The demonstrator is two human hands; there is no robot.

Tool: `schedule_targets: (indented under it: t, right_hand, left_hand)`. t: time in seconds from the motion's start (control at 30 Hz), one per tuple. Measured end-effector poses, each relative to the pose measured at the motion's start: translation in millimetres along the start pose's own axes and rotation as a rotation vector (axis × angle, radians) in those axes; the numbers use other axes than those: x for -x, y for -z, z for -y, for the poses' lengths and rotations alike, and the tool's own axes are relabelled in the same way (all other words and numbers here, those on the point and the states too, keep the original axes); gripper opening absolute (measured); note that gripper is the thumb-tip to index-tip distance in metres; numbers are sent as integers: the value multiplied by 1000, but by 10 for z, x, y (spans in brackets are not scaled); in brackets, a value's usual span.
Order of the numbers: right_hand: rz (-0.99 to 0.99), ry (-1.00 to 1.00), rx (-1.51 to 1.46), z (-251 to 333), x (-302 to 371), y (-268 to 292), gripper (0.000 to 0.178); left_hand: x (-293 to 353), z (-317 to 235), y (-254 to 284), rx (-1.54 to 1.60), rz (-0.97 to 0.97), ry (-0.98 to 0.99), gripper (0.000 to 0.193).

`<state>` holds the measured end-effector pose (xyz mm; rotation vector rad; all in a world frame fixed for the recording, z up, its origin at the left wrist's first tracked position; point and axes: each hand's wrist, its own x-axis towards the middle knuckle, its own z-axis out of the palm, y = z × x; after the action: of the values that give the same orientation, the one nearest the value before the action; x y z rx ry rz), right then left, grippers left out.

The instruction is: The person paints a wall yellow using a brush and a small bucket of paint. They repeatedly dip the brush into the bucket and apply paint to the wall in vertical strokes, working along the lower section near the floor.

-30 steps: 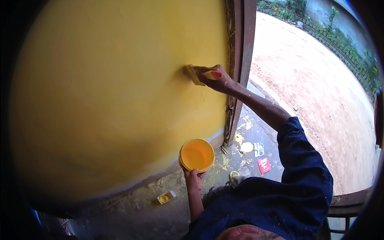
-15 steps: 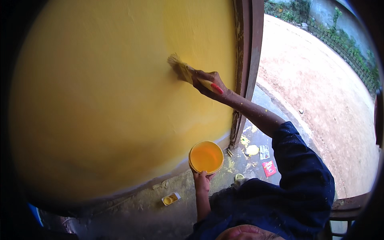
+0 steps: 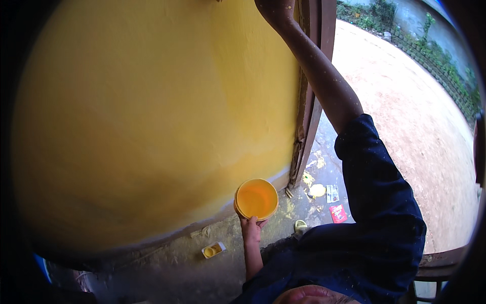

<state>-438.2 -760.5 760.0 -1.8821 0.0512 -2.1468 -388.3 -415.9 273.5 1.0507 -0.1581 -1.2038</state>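
Observation:
My left hand (image 3: 251, 229) is closed on the rim of a round yellow bucket (image 3: 257, 199) of orange-yellow paint, thumb over the near edge. The bucket is held up beside the wall's foot. My right arm reaches far up along the yellow wall (image 3: 152, 126), close to the brown door frame. Only the wrist and back of my right hand (image 3: 276, 11) show; the top edge cuts off the fingers. A tiny tip of the paintbrush (image 3: 218, 1) shows at that edge, against the wall; its handle is out of view.
A small white tray (image 3: 213, 250) with yellow paint stands on the floor by the wall. Paint splashes (image 3: 317, 190), a red packet (image 3: 338, 214) and a printed scrap (image 3: 332, 193) lie past the brown door frame (image 3: 304, 137). Bare ground (image 3: 400, 111) stretches outside on the right.
My right hand has moved up the wall with the paintbrush, nearly out of the picture. The bucket in my left hand has shifted slightly left in view.

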Motion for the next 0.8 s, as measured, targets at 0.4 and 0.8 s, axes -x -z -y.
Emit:
schedule_targets:
  t: [0.4,0.8]
  right_hand:
    - [1170,-281,413,-341,3550,553,31]
    - [3,67,129,19,658,-181,26]
  left_hand:
    - [85,-126,-73,-40,-2,-42,76]
    - [70,-344,-274,-40,-7,-102,68]
